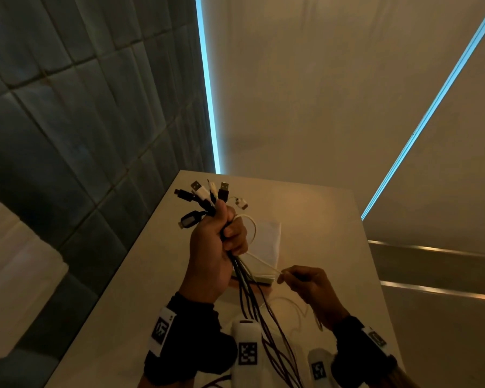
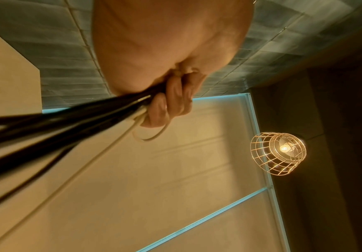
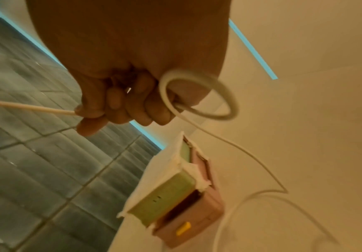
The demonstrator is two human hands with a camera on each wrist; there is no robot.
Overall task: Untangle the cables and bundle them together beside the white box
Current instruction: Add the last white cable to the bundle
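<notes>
My left hand (image 1: 221,236) is raised above the table and grips a bunch of cables (image 1: 252,298), mostly black with some white. Their plug ends (image 1: 205,193) fan out above my fist, and the strands hang down to the table. In the left wrist view the cables (image 2: 67,122) run out from under my curled fingers (image 2: 169,102). My right hand (image 1: 297,278) pinches one white cable (image 1: 263,263) that stretches taut from the left fist. The right wrist view shows that white cable (image 3: 199,97) looping beside my curled fingers (image 3: 119,105). The white box (image 1: 266,242) lies on the table behind both hands.
The pale table (image 1: 319,219) is narrow, with edges close on the left and right. A slack white cable (image 1: 294,306) lies on it near my right wrist. A dark tiled wall (image 1: 81,121) stands to the left. A wire-cage lamp (image 2: 279,153) hangs overhead.
</notes>
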